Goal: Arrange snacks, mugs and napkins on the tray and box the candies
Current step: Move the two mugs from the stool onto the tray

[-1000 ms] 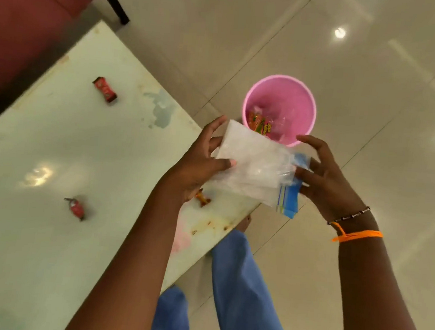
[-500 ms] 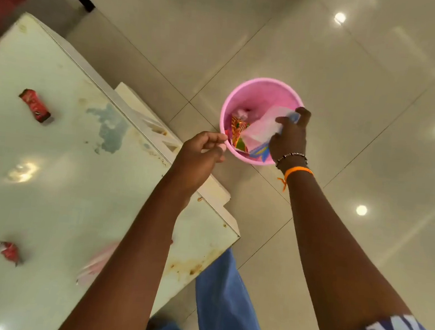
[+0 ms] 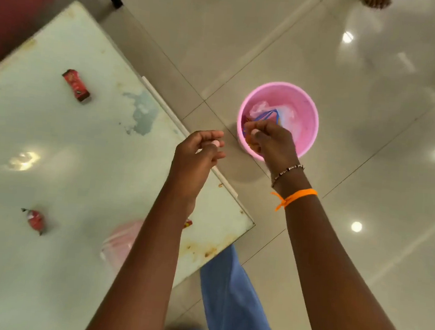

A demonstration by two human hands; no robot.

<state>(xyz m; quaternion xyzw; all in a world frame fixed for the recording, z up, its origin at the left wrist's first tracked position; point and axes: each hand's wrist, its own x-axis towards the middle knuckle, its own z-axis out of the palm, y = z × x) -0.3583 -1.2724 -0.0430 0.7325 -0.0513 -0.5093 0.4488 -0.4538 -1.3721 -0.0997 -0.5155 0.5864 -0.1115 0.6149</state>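
Observation:
A pink bucket (image 3: pixel 309 112) stands on the floor tiles to the right of the table. Inside it lies a clear plastic bag (image 3: pixel 270 114) with a blue strip, among other wrappers. My right hand (image 3: pixel 271 142) hovers over the bucket's near rim with curled fingers and nothing visible in it. My left hand (image 3: pixel 197 157) hangs over the table's right edge, fingers loosely curled, holding nothing. Two red wrapped candies lie on the table: one (image 3: pixel 76 85) at the far left, one (image 3: pixel 34 220) nearer me. A small wrapper (image 3: pixel 188 223) peeks out beside my left forearm.
The pale green table (image 3: pixel 80 153) has a worn, rust-stained near corner. A pink plastic bag (image 3: pixel 121 243) lies on it, partly under my left arm. A dark red chair (image 3: pixel 20 2) stands beyond the table. My blue trouser legs (image 3: pixel 228 297) are below the table corner.
The clear bag went from both hands into the bucket. My right hand let it go and pulled back to the near rim; my left hand stayed over the table edge.

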